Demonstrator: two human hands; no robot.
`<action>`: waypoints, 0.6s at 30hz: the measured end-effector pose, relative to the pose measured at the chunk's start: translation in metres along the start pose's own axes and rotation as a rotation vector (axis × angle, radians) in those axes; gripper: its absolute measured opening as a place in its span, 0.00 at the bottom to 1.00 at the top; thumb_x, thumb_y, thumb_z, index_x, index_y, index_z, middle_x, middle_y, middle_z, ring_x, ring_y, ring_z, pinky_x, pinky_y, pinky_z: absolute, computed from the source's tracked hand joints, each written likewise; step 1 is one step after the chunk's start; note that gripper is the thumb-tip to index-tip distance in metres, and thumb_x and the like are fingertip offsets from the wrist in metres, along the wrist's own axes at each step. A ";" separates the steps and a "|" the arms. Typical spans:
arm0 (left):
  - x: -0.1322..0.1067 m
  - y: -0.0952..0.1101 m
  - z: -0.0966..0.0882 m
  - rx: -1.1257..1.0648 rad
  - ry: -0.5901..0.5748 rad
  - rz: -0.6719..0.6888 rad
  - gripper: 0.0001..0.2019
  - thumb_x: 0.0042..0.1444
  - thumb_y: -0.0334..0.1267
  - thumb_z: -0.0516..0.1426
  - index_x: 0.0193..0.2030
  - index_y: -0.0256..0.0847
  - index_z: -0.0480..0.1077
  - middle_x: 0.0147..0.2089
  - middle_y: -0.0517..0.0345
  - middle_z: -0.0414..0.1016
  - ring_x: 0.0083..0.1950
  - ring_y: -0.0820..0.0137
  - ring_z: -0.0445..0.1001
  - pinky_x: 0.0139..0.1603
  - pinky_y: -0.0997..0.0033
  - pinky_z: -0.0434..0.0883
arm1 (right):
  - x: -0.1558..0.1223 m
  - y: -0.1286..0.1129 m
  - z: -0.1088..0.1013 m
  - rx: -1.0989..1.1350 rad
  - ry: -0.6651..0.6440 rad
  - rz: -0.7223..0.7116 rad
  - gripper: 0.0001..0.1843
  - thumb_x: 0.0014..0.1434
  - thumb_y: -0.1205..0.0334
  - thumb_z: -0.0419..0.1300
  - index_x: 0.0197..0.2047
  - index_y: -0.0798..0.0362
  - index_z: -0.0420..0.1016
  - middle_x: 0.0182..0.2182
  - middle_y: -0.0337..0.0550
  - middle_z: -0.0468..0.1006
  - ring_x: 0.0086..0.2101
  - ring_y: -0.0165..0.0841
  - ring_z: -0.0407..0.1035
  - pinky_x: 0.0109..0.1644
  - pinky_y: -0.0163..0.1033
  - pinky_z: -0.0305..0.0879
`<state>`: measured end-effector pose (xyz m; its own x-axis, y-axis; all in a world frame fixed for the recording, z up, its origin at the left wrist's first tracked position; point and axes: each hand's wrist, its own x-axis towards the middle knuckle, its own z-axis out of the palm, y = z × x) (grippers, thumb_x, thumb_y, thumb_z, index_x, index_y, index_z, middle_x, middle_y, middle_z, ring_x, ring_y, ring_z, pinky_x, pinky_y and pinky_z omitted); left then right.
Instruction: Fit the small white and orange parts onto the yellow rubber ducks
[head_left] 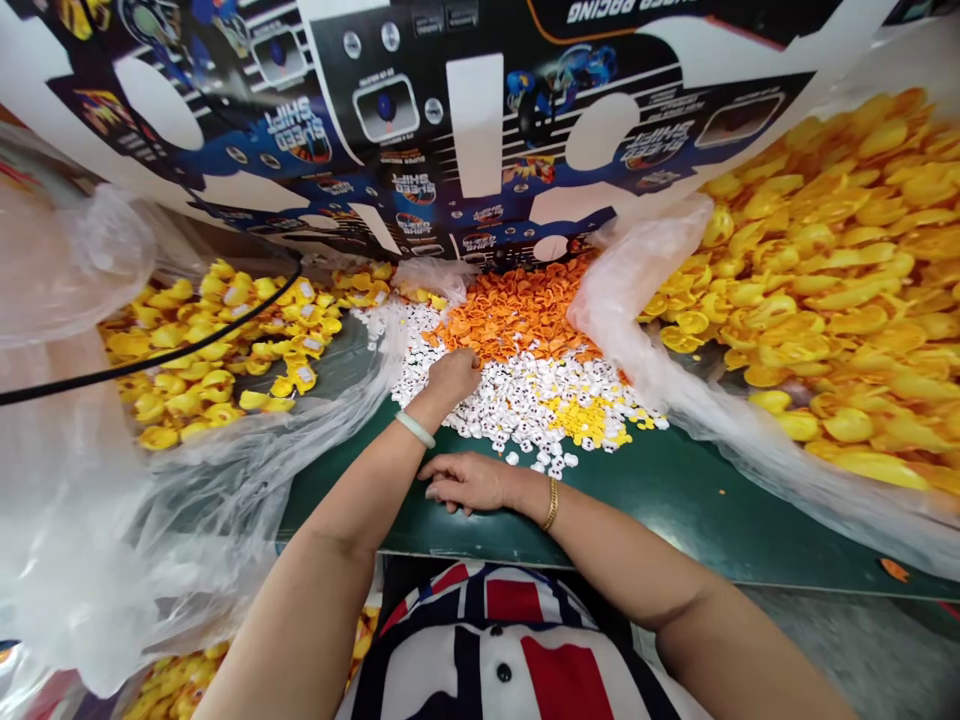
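Note:
My left hand (454, 377), with a pale bangle at its wrist, reaches to where a heap of small orange pieces (517, 310) meets a spread of small white pieces with black eye-like dots (517, 395). Its fingers are bunched together, and whatever they pinch, if anything, is hidden. Closer to my body, my right hand (471, 482) lies over the green tabletop (637, 500), fingers loosely stretched to the left. Nothing shows in it. Small yellow pieces (581, 420) lie among the white ones on the right.
Hollow yellow toy parts (225, 350) are heaped at left, some bearing white patches. A larger pile of yellow shells (840, 250) rises at right. Clear plastic sheeting (630, 270) borders both piles. Printed cardboard (480, 120) stands behind. A black cable (150, 368) crosses the left side.

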<state>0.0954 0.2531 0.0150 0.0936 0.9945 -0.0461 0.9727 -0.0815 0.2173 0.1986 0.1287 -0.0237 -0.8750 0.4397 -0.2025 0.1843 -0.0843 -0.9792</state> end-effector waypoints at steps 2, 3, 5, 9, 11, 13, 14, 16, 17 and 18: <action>-0.004 -0.001 0.002 0.003 0.015 0.019 0.14 0.56 0.31 0.53 0.45 0.44 0.76 0.48 0.53 0.79 0.50 0.62 0.75 0.46 0.67 0.68 | 0.000 0.000 0.001 -0.015 0.011 -0.003 0.18 0.65 0.53 0.58 0.55 0.50 0.69 0.32 0.36 0.71 0.28 0.28 0.73 0.22 0.28 0.67; -0.006 -0.002 0.003 0.004 0.021 0.029 0.14 0.56 0.31 0.53 0.45 0.44 0.77 0.48 0.52 0.79 0.50 0.62 0.75 0.46 0.66 0.68 | 0.000 0.000 0.002 -0.023 0.016 -0.005 0.17 0.65 0.54 0.58 0.55 0.51 0.69 0.32 0.36 0.71 0.28 0.27 0.72 0.22 0.28 0.67; -0.008 -0.001 0.003 0.000 0.032 0.046 0.13 0.57 0.34 0.54 0.44 0.44 0.78 0.48 0.52 0.79 0.49 0.61 0.75 0.45 0.66 0.68 | 0.001 0.000 0.003 -0.040 0.031 -0.007 0.17 0.65 0.54 0.58 0.54 0.51 0.70 0.31 0.35 0.71 0.27 0.27 0.72 0.22 0.27 0.66; -0.007 0.001 0.002 -0.026 0.066 0.058 0.11 0.57 0.39 0.55 0.40 0.43 0.79 0.43 0.49 0.80 0.46 0.58 0.75 0.45 0.63 0.68 | 0.000 -0.005 0.006 -0.088 0.065 -0.002 0.16 0.66 0.54 0.57 0.54 0.51 0.70 0.31 0.35 0.72 0.25 0.27 0.71 0.22 0.28 0.65; -0.007 0.002 0.002 -0.048 0.100 0.064 0.10 0.58 0.37 0.55 0.38 0.42 0.79 0.43 0.47 0.80 0.48 0.56 0.74 0.48 0.61 0.67 | -0.001 -0.011 0.008 -0.180 0.085 -0.013 0.16 0.66 0.55 0.56 0.54 0.51 0.70 0.31 0.36 0.75 0.26 0.28 0.72 0.25 0.30 0.66; -0.009 0.002 0.001 -0.081 0.136 0.076 0.10 0.57 0.35 0.54 0.37 0.41 0.78 0.44 0.47 0.79 0.49 0.57 0.73 0.51 0.60 0.66 | -0.004 -0.019 0.010 -0.373 0.114 -0.072 0.15 0.66 0.56 0.57 0.53 0.52 0.73 0.33 0.39 0.78 0.29 0.30 0.74 0.32 0.33 0.69; -0.011 0.001 0.001 -0.103 0.151 0.082 0.10 0.57 0.34 0.54 0.36 0.41 0.77 0.43 0.47 0.79 0.50 0.57 0.73 0.52 0.59 0.65 | -0.007 -0.023 0.011 -0.489 0.127 -0.114 0.15 0.65 0.56 0.58 0.52 0.53 0.74 0.36 0.42 0.80 0.33 0.32 0.75 0.37 0.36 0.70; -0.018 -0.001 -0.002 -0.157 0.173 0.090 0.08 0.57 0.33 0.54 0.33 0.40 0.76 0.40 0.48 0.79 0.48 0.58 0.72 0.52 0.60 0.65 | -0.017 -0.030 0.014 -0.685 0.147 -0.184 0.15 0.65 0.56 0.59 0.51 0.53 0.75 0.44 0.48 0.81 0.41 0.38 0.76 0.46 0.41 0.70; -0.022 -0.002 -0.004 -0.190 0.179 0.093 0.07 0.56 0.33 0.54 0.32 0.40 0.75 0.38 0.49 0.78 0.47 0.59 0.72 0.51 0.61 0.65 | -0.025 -0.033 0.014 -0.747 0.159 -0.196 0.15 0.65 0.56 0.59 0.52 0.53 0.75 0.46 0.50 0.80 0.44 0.40 0.75 0.48 0.43 0.70; -0.028 -0.004 -0.006 -0.228 0.183 0.096 0.07 0.56 0.33 0.55 0.30 0.40 0.73 0.36 0.50 0.78 0.45 0.60 0.72 0.49 0.62 0.66 | -0.034 -0.035 0.015 -0.782 0.183 -0.191 0.15 0.66 0.56 0.58 0.52 0.53 0.75 0.47 0.50 0.80 0.46 0.41 0.75 0.50 0.45 0.69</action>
<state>0.0879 0.2254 0.0213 0.1233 0.9799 0.1569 0.8864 -0.1798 0.4266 0.2152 0.1038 0.0168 -0.8485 0.5278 0.0380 0.3570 0.6240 -0.6951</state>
